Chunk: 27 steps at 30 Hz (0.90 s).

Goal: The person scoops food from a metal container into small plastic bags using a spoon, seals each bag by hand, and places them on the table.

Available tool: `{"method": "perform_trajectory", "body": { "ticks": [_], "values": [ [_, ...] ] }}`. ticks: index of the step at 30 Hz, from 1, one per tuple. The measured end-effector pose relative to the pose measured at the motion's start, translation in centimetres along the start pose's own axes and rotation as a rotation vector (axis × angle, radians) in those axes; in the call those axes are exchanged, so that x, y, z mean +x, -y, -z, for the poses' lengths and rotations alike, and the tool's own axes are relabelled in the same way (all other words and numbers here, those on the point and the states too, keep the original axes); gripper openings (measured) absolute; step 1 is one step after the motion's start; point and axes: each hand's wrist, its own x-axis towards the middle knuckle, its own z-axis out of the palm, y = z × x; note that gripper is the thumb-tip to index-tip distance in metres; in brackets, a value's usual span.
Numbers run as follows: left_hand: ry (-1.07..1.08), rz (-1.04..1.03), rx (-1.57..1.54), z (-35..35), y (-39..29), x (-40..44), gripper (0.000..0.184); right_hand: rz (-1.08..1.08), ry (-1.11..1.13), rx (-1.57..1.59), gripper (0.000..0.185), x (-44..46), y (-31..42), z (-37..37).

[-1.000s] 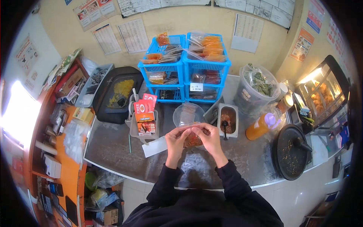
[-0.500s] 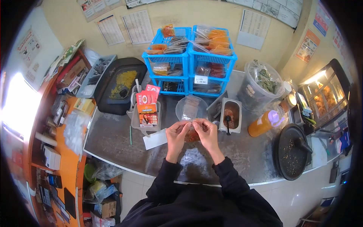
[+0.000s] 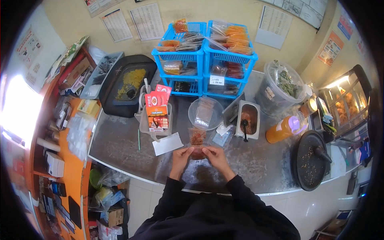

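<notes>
Drawn nearer the body since the earlier frame, the left hand (image 3: 181,161) and right hand (image 3: 218,160) now leave more of the surface (image 3: 256,164) showing beyond them. Each has thumb and fingers clamped on a small red-filled packet (image 3: 197,153), the two grips a little apart at its upper edge. Pinching both ends of that edge seems to keep it straight and flat, with the filling hanging clear below.

Just beyond the fingertips shows another red-filled portion (image 3: 197,138); whether it belongs to the same packet or a separate one, I cannot tell. It reaches toward the round clear dish (image 3: 217,114), where flat clear packets (image 3: 205,110) sit together, probably for easy reach. A blue-and-white sachet (image 3: 221,139) lies beside the dish. To the right, the metal tub (image 3: 257,122) has its dark spoon (image 3: 245,134) leaning over the near side, presumably so the handle stays clean and handy.
</notes>
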Motion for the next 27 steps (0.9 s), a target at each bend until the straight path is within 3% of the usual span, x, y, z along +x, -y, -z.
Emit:
{"method": "perform_trajectory", "body": {
  "ticks": [4, 7, 10, 11, 13, 15, 19, 22, 27],
  "values": [
    [-0.189, -0.110, -0.213, -0.7, 0.2, 1.0, 0.026, -0.082, -0.027, 0.181, 0.024, 2.7, -1.7, -1.5],
    [-0.453, -0.119, 0.181, -0.9, 1.1, 1.1, 0.029, 0.032, -0.131, -0.109, 0.025, 4.8, -2.8, -2.1],
    [-0.228, -0.527, 0.735, -0.6, 2.3, 0.3, 0.033, 0.086, -0.217, -0.345, 0.023, 4.7, -1.4, -1.1],
    [-0.160, -0.553, 0.839, -0.8, 2.6, -0.4, 0.044, 0.086, -0.259, -0.425, 0.022, 4.6, -0.3, -0.6],
    [-0.110, -0.527, 0.937, -1.3, 3.3, -0.8, 0.048, 0.085, -0.345, -0.586, 0.021, 4.6, 2.8, 0.2],
    [-0.047, -0.547, 1.044, -1.3, 4.4, -0.8, 0.054, 0.229, -0.351, -0.721, 0.023, 7.1, 3.3, 1.1],
    [-0.065, -0.583, 1.030, -1.4, 4.6, -0.9, 0.058, 0.429, -0.303, -1.096, 0.030, 13.4, 3.7, 1.6],
    [-0.113, -0.580, 1.021, -1.3, 3.7, -1.3, 0.058, 0.352, -0.232, -1.403, 0.035, 17.5, 1.4, 1.4],
    [-0.283, -0.541, 0.937, -0.6, 2.2, -1.1, 0.051, 0.246, -0.128, -1.314, 0.030, 18.3, 1.2, 2.2]
  ]
}}
